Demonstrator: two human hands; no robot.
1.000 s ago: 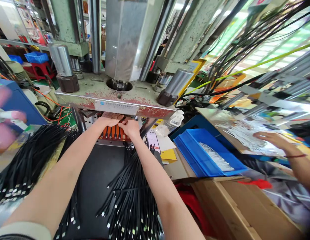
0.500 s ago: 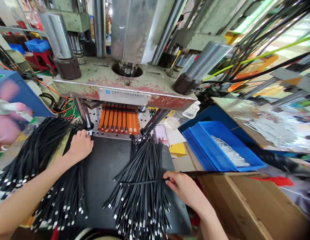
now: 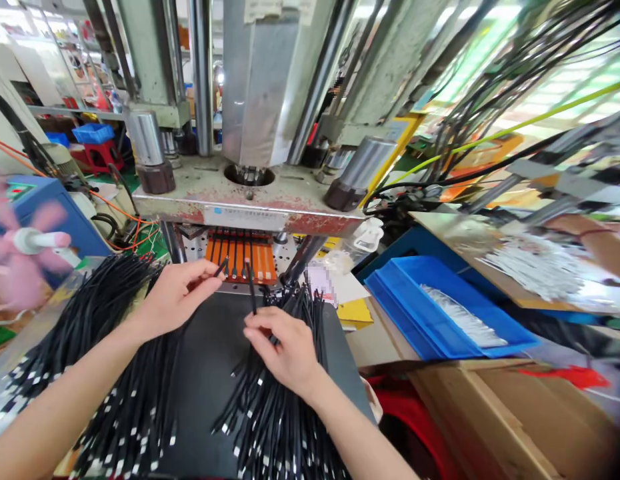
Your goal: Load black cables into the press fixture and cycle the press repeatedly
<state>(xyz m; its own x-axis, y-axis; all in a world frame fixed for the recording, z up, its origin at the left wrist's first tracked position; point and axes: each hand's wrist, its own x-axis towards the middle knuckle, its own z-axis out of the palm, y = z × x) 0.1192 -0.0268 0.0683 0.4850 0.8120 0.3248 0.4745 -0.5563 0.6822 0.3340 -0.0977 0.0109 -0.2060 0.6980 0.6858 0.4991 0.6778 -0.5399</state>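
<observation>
Now both hands have come together at the near side of the orange mould block (image 3: 264,259); half a second ago they were apart, the left hand (image 3: 171,301) over the left-hand cables and the right hand (image 3: 289,347) at the right edge of the near pile (image 3: 285,420). The left fingers pinch the end of a short visible piece of black cable (image 3: 221,268) just in front of the block. The right fingers are closed on a second black strand (image 3: 252,290), which was lying across the near pile and now points away toward the block; whether its far end touches the block cannot be told. Other black cables lie in the block's left and middle grooves, as before. The loose bundles (image 3: 87,320) at left and the near pile rest around the dark counter (image 3: 203,387). At far right, a co-worker's forearm (image 3: 600,241) has come into view near white strips (image 3: 537,267).

The press's front edge carries a pale label (image 3: 246,217) with a blue logo and a line of characters too blurred to read. A red display glows on the blue cabinet (image 3: 65,220) at left, too small to read.
</observation>
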